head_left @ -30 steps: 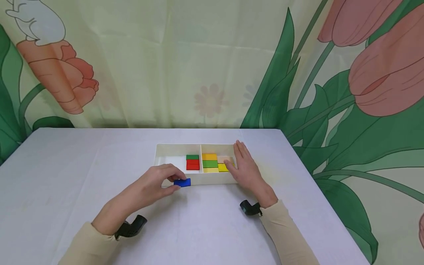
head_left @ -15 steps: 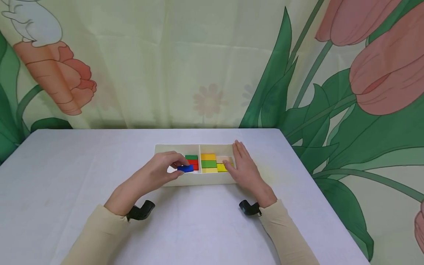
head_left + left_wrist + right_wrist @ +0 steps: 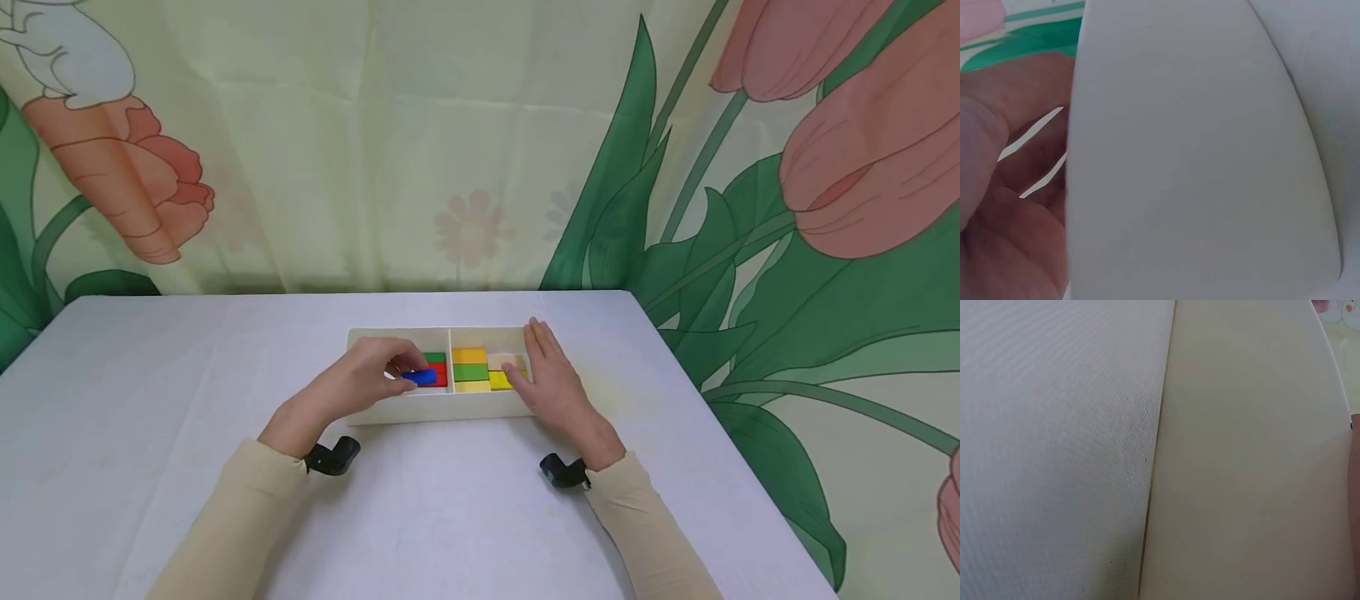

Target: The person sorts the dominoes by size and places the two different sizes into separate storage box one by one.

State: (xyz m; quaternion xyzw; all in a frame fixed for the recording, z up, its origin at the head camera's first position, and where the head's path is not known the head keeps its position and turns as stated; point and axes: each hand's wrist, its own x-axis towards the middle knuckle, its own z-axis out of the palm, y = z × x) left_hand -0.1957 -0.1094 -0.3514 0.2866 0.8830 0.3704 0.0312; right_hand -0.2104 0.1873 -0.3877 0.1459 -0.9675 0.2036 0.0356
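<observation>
In the head view, my left hand (image 3: 369, 373) pinches a blue block (image 3: 418, 377) between thumb and fingers, over the left compartment of a white two-part box (image 3: 442, 407). Behind the blue block, red blocks (image 3: 441, 370) and a dark green block (image 3: 435, 357) lie against the divider, partly covered. My right hand (image 3: 557, 392) lies along the box's right end, fingers straight, thumb reaching over the rim beside a yellow block (image 3: 498, 381). The left wrist view shows my curled fingers (image 3: 1022, 94) behind the box wall (image 3: 1197, 156), which hides the block.
The right compartment holds an orange block (image 3: 470, 356), a light green block (image 3: 470, 372), a pale yellow block (image 3: 471, 387) and a plain wood-coloured block (image 3: 504, 362). Beneath the box is a white-covered table (image 3: 450, 500), with a printed curtain (image 3: 337, 167) behind its far edge.
My left hand has carried the blue block from in front of the box, over the front wall, into the space above the left compartment. My right hand stays at the right end.
</observation>
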